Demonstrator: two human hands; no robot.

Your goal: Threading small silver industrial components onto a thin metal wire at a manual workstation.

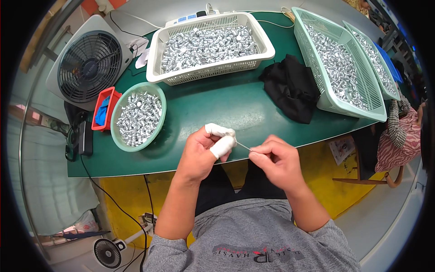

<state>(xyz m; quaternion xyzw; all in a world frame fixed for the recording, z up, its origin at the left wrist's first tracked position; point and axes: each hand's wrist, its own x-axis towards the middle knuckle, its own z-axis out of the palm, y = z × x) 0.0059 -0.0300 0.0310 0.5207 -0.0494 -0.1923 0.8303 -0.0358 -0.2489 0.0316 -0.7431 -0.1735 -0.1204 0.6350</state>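
My left hand [201,149] is closed in a pinch above the table's front edge, with white coverings on its thumb and forefinger. What sits between those fingertips is mostly hidden and too small to name. Between thumb and forefinger my right hand [278,161] grips a thin metal rod [243,146], whose far end meets the left fingertips. A round green basket [161,119] of small silvery metal parts [138,115] stands left of my hands. Farther back is a white rectangular basket [213,68] heaped with similar parts.
The green table [204,102] also bears a box fan [88,63], a red bin [100,109] with something blue inside, and a crumpled black cloth [292,88]. Two pale green baskets [317,77] of metal parts stand at the right. Another person's patterned clothing [401,145] shows at far right.
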